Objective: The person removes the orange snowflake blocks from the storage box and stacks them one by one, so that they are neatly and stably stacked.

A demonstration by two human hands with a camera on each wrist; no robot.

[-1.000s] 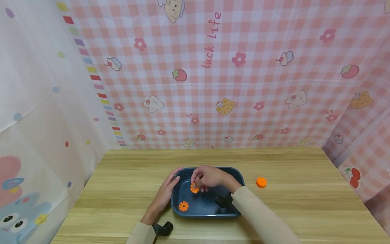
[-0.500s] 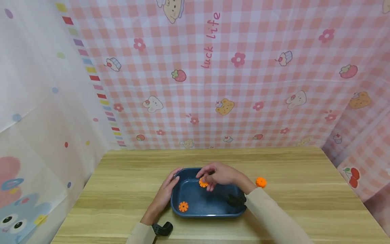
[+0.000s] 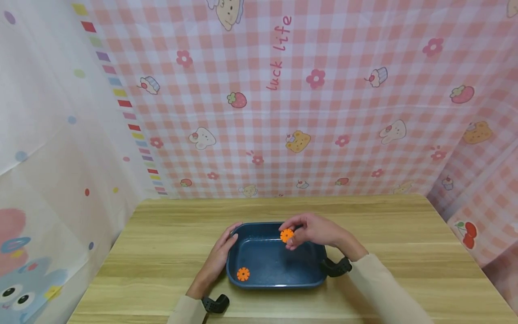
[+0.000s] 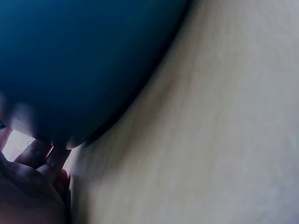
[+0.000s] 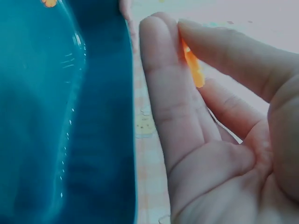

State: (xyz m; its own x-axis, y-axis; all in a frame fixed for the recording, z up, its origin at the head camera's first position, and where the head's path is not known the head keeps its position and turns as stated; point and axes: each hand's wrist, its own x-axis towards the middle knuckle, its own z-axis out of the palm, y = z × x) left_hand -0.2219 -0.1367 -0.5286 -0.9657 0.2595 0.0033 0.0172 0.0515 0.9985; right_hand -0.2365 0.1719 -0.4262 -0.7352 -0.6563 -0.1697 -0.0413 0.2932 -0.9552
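Note:
A dark blue rectangular tray (image 3: 279,285) with raised walls stands on the table. My left hand (image 3: 218,255) holds its left side at the far corner, thumb over the rim and fingers along the outer wall. In the left wrist view, bent fingers (image 4: 39,163) touch the tray's underside edge. Above the tray's far right part, my right hand (image 3: 319,231) pinches an orange notched plastic disc (image 3: 287,235) between thumb and fingertips. The right wrist view shows that disc edge-on. A second orange notched disc (image 3: 243,274) lies flat inside the near left corner.
The wooden table (image 3: 170,243) ends at the back against a pink checked cloth (image 3: 259,117). A white dotted cloth (image 3: 101,216) hangs along the left side. Black camera mounts are on both wrists, the right one (image 3: 337,267) beside the tray's right rim.
My right hand has lifted the pinched disc rightward and away from the tray's middle. Its wrist now hides the orange pile right of the tray. My left hand stays put.

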